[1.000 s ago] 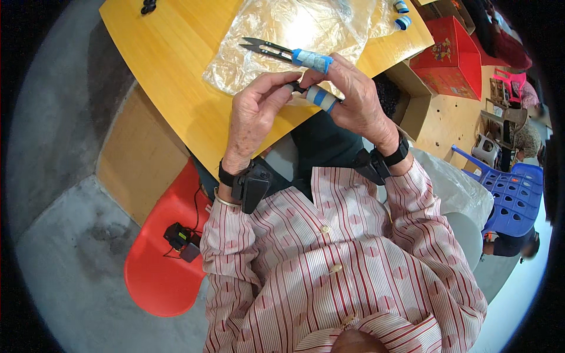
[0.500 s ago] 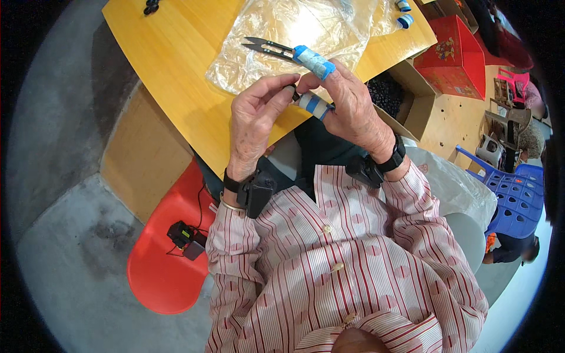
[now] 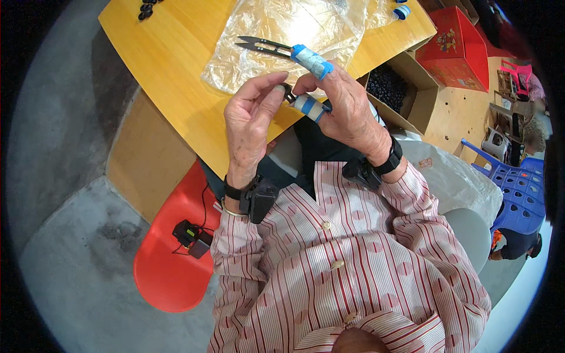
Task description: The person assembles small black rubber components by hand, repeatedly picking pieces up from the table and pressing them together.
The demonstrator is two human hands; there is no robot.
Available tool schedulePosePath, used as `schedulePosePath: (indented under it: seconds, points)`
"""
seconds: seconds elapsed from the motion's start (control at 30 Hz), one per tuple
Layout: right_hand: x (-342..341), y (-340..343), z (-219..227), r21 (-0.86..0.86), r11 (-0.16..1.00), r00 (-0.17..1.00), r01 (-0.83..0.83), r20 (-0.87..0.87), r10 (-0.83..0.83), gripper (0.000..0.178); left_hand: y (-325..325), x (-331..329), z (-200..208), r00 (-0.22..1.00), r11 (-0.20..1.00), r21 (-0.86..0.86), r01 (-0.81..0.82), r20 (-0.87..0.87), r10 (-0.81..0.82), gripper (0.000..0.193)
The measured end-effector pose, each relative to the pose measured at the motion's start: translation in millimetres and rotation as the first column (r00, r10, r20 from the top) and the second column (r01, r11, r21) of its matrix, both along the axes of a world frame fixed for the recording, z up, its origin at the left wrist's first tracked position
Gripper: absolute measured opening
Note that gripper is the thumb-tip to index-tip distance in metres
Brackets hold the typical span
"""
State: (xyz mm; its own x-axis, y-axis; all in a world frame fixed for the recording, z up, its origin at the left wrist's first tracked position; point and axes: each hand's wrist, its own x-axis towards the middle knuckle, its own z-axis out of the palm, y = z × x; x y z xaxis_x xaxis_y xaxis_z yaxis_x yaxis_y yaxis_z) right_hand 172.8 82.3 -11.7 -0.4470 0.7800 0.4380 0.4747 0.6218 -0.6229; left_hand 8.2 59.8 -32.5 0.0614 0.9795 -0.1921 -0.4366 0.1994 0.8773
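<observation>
Just beyond the table's near edge, my left hand (image 3: 250, 120) pinches a small black piece (image 3: 288, 92) between thumb and fingertips. My right hand (image 3: 350, 109) is close against it, its fingertips nearly at the piece. A pair of dark thread snips (image 3: 263, 47) is held in my right hand, blades apart and pointing left over the plastic. Blue wrapping (image 3: 312, 62) covers the spot where the snips meet the hand; whether it is on handle or finger I cannot tell. Below it, a blue-and-white striped wrap (image 3: 311, 107) sits at the right hand's digits.
Crumpled clear plastic (image 3: 235, 65) lies on the yellow table (image 3: 159, 53), with several black pieces (image 3: 145, 10) at its far left. A cardboard box (image 3: 424, 100) of black pieces stands at right, near a red box (image 3: 456, 50). A red chair (image 3: 170, 259) is at left.
Both hands have shifted slightly left with the black piece and the snips. The left fingers have parted a little from the right hand's, showing more of the piece.
</observation>
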Motion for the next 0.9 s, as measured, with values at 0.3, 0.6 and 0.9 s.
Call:
schedulePosePath:
  seconds: [0.3, 0.6, 0.9]
  points:
    - [2.4, -2.5, -2.4, 0.020, 1.000, 1.000, 0.004, 0.011, -0.004, 0.062, -2.4, 3.6, -5.3, 1.000, 1.000, -0.021, -0.008, -0.014, 0.008, 0.020]
    - [2.5, -3.3, -7.1, 0.095, 0.995, 0.996, -0.020, 0.091, 0.011, 0.056, -4.2, 7.1, -0.3, 0.990, 1.000, -0.022, -0.016, -0.144, 0.013, 0.021]
    - [1.7, -4.5, -2.2, 0.151, 0.987, 0.980, -0.056, 0.196, 0.026, 0.052, -6.3, 5.1, -5.9, 0.991, 1.000, 0.003, 0.005, -0.136, -0.004, 0.023]
